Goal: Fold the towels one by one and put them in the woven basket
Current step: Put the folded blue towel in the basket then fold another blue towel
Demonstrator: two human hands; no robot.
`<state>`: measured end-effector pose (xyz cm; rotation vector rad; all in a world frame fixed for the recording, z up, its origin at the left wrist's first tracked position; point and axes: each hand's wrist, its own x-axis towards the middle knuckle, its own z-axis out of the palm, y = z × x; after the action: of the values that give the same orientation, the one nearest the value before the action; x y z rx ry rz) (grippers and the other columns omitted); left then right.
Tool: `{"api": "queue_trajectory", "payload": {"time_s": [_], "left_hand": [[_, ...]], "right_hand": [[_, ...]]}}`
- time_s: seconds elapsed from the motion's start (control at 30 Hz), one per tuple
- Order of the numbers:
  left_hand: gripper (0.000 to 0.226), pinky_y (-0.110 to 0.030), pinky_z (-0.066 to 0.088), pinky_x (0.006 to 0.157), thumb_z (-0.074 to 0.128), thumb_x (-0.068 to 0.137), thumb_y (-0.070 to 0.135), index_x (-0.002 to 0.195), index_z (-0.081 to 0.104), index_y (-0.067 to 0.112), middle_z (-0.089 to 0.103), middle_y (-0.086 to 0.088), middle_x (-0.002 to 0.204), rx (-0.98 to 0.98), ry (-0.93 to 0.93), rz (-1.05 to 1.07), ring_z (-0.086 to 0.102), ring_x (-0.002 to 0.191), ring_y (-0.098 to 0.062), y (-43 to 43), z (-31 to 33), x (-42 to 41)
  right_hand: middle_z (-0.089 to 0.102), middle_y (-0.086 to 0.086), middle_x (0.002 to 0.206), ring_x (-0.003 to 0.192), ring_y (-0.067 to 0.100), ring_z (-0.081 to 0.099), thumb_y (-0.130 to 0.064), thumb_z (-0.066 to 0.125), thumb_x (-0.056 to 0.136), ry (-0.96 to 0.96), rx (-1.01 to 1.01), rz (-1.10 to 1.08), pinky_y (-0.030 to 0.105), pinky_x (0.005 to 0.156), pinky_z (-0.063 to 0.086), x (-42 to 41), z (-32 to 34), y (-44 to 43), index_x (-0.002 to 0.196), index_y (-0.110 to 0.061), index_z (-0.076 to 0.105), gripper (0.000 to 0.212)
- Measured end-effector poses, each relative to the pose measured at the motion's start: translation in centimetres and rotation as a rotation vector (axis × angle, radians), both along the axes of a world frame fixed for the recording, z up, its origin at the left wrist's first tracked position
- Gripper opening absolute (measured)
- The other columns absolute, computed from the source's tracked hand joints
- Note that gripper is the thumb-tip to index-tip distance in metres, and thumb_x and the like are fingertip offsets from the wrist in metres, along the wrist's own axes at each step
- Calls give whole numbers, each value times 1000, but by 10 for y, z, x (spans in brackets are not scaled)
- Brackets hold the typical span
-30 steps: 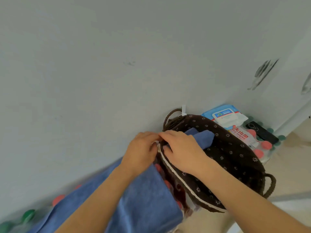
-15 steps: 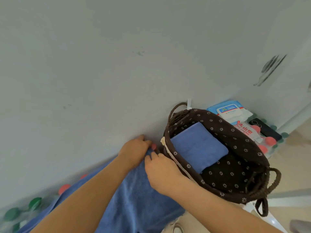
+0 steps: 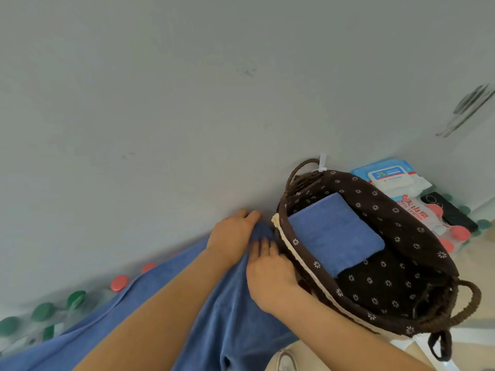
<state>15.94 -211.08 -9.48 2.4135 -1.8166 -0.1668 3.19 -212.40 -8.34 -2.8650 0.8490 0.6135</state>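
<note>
Pressing down on the cloth, the right hand (image 3: 270,274) sits just beside the near rim of the basket (image 3: 380,199). Its fingers (image 3: 265,246) are fairly straight with their tips on the loose towel (image 3: 227,317), and nothing looks clamped. The left hand (image 3: 233,236) lies a little further from the basket on the towel's top corner, where the cloth meets the wall (image 3: 187,103). Its fingers bend over that edge, but I can't tell from here whether they pinch it or only rest on it.

My guess is that both hands meet at that corner to take the top edge and start the first fold, working close to the basket so the finished bundle has little way to travel.

The loose towel is blue, soft and napped. It runs unfolded from the basket's side away under both forearms, rumpled along its length. Inside the basket, on the dark flowered lining, a folded towel (image 3: 334,234) of the same blue lies flat as a neat rectangle, with bare lining left beside it.

Past the loose towel, away from the basket, bottles with green caps (image 3: 42,311) and red caps (image 3: 119,283) line the foot of the wall. On the basket's far side sit a pack of wipes (image 3: 388,178) and a dark phone (image 3: 450,212).
</note>
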Motion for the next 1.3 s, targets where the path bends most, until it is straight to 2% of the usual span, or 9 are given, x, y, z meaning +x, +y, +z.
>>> {"api": "queue_trajectory", "payload": {"time_s": [0.17, 0.23, 0.43, 0.63, 0.77, 0.87, 1.03, 1.23, 1.3], "left_hand": [[45, -35, 55, 71, 35, 77, 19, 113, 61, 21, 62, -2, 112, -128, 3, 147, 62, 93, -25, 109, 1, 0], [45, -35, 55, 69, 41, 72, 12, 111, 60, 24, 61, 2, 111, -129, -14, 253, 61, 90, -23, 159, -1, 10], [41, -37, 54, 65, 48, 66, 11, 103, 64, 20, 63, 1, 100, -48, -130, 536, 61, 82, -28, 291, -4, 56], [37, -34, 52, 58, 42, 66, 28, 97, 64, 26, 63, 5, 96, 46, -118, 626, 62, 82, -26, 392, -10, 106], [9, -34, 44, 73, 56, 75, 40, 80, 52, 34, 52, 13, 92, 67, 166, 630, 51, 90, -18, 418, -2, 141], [20, -36, 46, 74, 52, 81, 43, 71, 37, 33, 57, 11, 78, 36, 309, 604, 54, 77, -19, 422, 9, 164], [26, -31, 42, 61, 66, 83, 25, 72, 42, 25, 56, 6, 66, -176, 381, 717, 51, 64, -16, 408, 9, 189], [20, -39, 47, 81, 69, 81, 23, 95, 55, 28, 51, 6, 96, -304, 332, 963, 53, 93, -21, 414, -15, 192], [26, -37, 45, 85, 69, 82, 29, 101, 51, 27, 51, 4, 105, -342, 422, 1081, 52, 99, -18, 420, -20, 184]], "right_hand": [[2, 28, 155, 143, 38, 12, -22, 48, 94, 43, 32, -18, 43, 112, 25, 11, 6, -1, 148, 1, -8, 82], [4, 22, 157, 144, 34, 10, -21, 53, 91, -21, 16, 35, 46, 111, 25, 21, 12, 5, 150, -2, -5, 84], [33, 1, 149, 129, 26, 36, -13, 49, 91, -384, 136, 358, 40, 95, 41, 77, 10, 76, 148, -23, 25, 63], [42, -9, 136, 117, 24, 44, -10, 49, 92, -447, 321, 388, 40, 90, 49, 131, -19, 151, 138, -29, 41, 51], [53, -10, 122, 107, 19, 54, -18, 50, 94, -507, 292, 294, 36, 90, 46, 153, -24, 170, 106, -24, 65, 21], [59, -4, 105, 93, 22, 57, -22, 50, 96, -535, 246, 189, 34, 82, 46, 161, -24, 173, 95, -19, 65, 15], [58, 3, 89, 75, 26, 56, -16, 51, 94, -699, 158, 21, 39, 63, 46, 177, -18, 181, 84, -10, 63, 16], [58, 8, 93, 63, 31, 57, -6, 62, 85, -766, 92, 1, 38, 48, 45, 184, -24, 188, 87, -6, 63, 3], [59, 7, 102, 68, 31, 60, -8, 66, 81, -723, 63, 31, 37, 48, 49, 181, -25, 196, 99, -10, 64, 19]]}}
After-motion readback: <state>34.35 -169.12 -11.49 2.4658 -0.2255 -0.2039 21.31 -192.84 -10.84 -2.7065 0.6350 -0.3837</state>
